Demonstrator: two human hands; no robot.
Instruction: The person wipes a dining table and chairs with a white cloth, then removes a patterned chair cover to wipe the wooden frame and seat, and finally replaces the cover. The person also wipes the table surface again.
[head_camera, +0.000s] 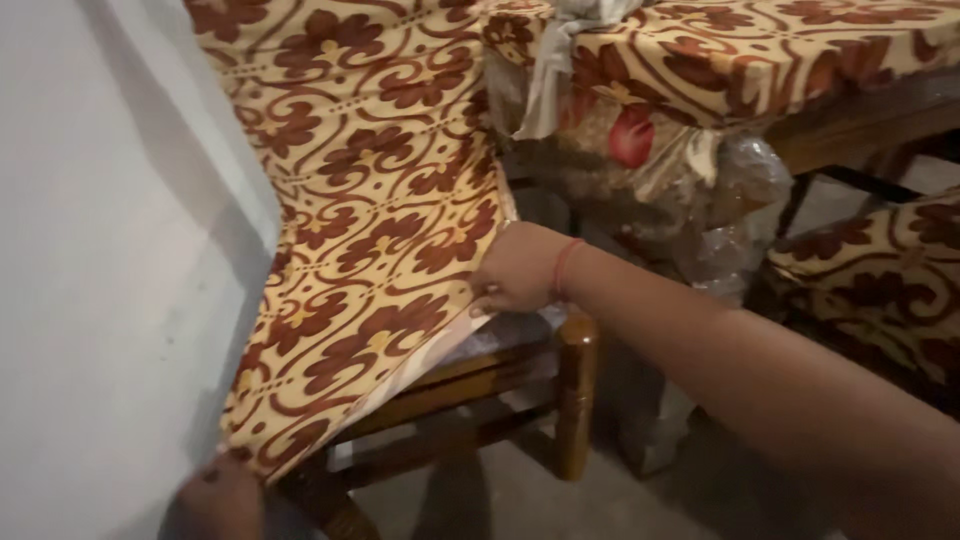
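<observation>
Risk first: the patterned chair cover (370, 230) is stretched tight betw. two hands, so a hard tug could likely slip the hem off a seat corner or strain a seam. The fabric may also snag on the wooden chair (575, 390) leg post at the front corner, right under the right hand. The clear plastic wrap (740, 210) bundled under the table beside it looks close enough to catch too.

Cover sits over the chair seat and runs up the backrest, hem hanging past the seat's front edge; white lining shows along that edge.

Right hand (515, 270): arm reaches in from lower right, wrist w/ a red thread band, knuckles up, fingers curled closed on the cover's hem at the seat's front-right corner. Looks like a pinch grip, thumb hidden.

Left hand (220, 495): only partly in view at the bottom edge, touching the cover's lower-left corner by the pale wall (100, 300). Can't tell if it grips or just presses.

Table w/ a matching cloth (760, 55) is just behind.
</observation>
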